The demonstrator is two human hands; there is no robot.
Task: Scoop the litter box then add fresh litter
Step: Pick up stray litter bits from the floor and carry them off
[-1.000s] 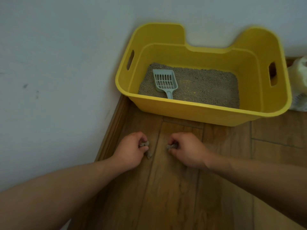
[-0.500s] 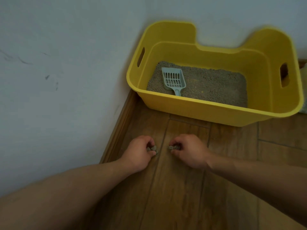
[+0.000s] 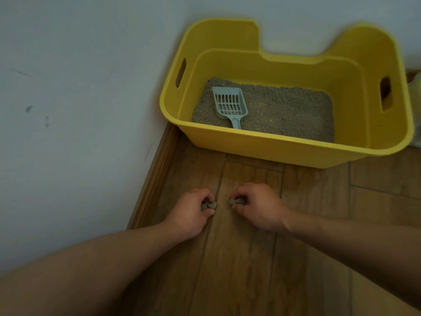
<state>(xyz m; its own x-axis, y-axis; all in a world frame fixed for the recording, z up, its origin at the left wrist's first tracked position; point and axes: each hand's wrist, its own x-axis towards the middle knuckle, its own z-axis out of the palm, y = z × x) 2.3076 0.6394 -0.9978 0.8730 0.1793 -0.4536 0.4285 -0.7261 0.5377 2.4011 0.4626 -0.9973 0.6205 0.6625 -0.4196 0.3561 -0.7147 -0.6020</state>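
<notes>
A yellow litter box (image 3: 284,148) stands in the corner against the white wall, with grey litter (image 3: 287,110) spread over its bottom. A pale blue slotted scoop (image 3: 230,104) lies on the litter at the left, handle toward me. On the wooden floor in front of the box, my left hand (image 3: 192,210) pinches grey litter clumps (image 3: 208,205) in curled fingers. My right hand (image 3: 256,206) pinches another grey clump (image 3: 236,201). The two hands sit close together, low over the floor.
The white wall (image 3: 79,110) and a wooden skirting board (image 3: 151,179) run along the left. A pale bag (image 3: 416,87) shows at the right edge behind the box. Wooden floor (image 3: 250,270) extends toward me.
The camera view has shifted a little. At first one clump lay on the floor by my left hand; now that hand holds it too. Both hands stay in nearly the same spot.
</notes>
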